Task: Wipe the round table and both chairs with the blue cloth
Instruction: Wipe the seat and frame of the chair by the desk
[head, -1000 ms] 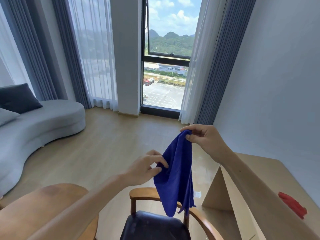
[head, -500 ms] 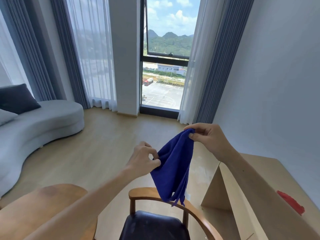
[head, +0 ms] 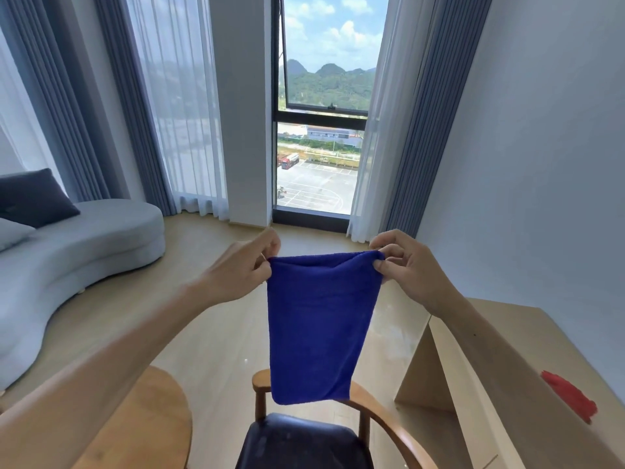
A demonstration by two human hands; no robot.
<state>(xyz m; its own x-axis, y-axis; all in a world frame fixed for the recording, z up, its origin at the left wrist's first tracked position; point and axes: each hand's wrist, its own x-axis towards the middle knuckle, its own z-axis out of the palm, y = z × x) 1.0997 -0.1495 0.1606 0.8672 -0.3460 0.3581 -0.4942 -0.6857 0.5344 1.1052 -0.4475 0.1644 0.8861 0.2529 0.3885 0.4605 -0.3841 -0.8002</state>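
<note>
So right now the blue cloth (head: 319, 324) is held up mid-air, dead center, hanging flat above the chair (head: 341, 431) at 6 o'clock. Left hand (head: 241, 274) pinches its top corner at 9 o'clock, right hand (head: 411, 265) pinches the opposite corner at 3. Looks like the prep step, nothing wiped yet imo. Next move probably means bunching it and dropping to the round table (head: 142, 424) at 7 o'clock

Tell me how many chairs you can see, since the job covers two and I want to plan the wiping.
1. A wooden chair with a dark seat stands at bottom centre, below the hanging blue cloth, right of the round table. The second chair is out of frame.
</note>
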